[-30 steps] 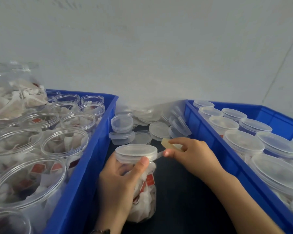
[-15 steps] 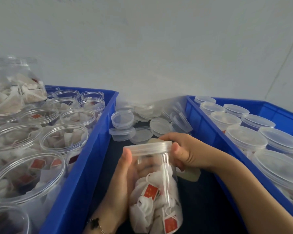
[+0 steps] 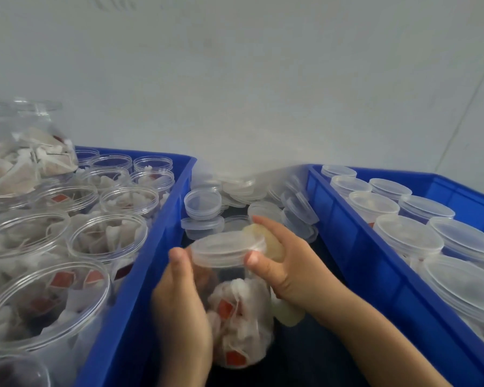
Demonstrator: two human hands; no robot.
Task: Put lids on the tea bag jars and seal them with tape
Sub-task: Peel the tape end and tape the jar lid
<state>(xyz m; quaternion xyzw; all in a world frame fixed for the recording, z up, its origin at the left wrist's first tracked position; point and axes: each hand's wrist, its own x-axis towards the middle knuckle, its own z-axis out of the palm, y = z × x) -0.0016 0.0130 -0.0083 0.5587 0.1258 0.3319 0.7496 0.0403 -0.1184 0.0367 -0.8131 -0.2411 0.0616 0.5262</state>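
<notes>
While the jar [image 3: 236,317] of tea bags was held tilted over the dark surface [image 3: 305,358] between the two blue crates, its translucent lid [image 3: 228,248] was already seated on top. The jar's side was gripped by the left hand [image 3: 180,305], with the thumb raised beside the lid's edge and the fingers wrapped behind the clear wall. The lid's right rim was pinched by the right hand [image 3: 282,263], thumb at the front and forefinger stretched over the back. A yellowish tape roll [image 3: 268,243] was seen just behind the lid, against the right hand's fingers; whether it was carried on a finger could not be told. A pale yellowish shape showed below the right wrist, beside the jar, too blurred to name.

Loose lids [image 3: 204,208] were heaped at the far end of the gap between the crates. The left crate [image 3: 151,261] was filled with open jars [image 3: 108,238] of tea bags, and a larger jar [image 3: 25,152] of tea bags stood at its far left. The right crate [image 3: 375,261] was filled with lidded jars [image 3: 408,238].
</notes>
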